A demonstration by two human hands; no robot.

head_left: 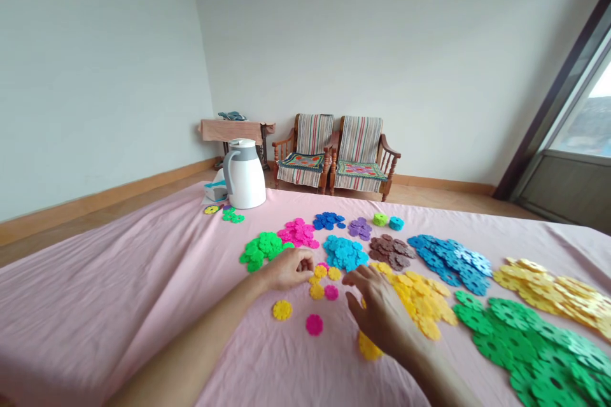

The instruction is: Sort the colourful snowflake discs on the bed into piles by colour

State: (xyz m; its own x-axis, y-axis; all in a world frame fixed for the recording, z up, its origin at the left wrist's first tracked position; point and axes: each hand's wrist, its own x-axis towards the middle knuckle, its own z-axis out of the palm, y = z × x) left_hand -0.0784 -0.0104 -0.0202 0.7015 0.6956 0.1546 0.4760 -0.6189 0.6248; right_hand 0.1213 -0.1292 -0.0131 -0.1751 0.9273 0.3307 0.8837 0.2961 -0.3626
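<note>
My left hand (289,268) has its fingers curled together beside a few small yellow flower-shaped discs (316,291); whatever it holds, if anything, is hidden. Thumb and fingers apart, my right hand (379,305) hovers over or rests on the left edge of a yellow disc pile (420,299). Between the hands lie a pink disc (331,292) and several yellow ones. Nearer to me are a single yellow disc (282,310) and a magenta disc (314,324). Just behind my left hand spreads a bright green pile (262,249), and a light blue pile (345,253) sits beyond both hands.
Pink, dark blue, purple and brown (390,251) disc piles lie farther back. Larger blue (449,261), yellow (554,289) and green discs (539,350) fill the right side. A white jug (248,178) stands at the far left edge of the pink cloth (143,267). Two chairs (360,159) are behind.
</note>
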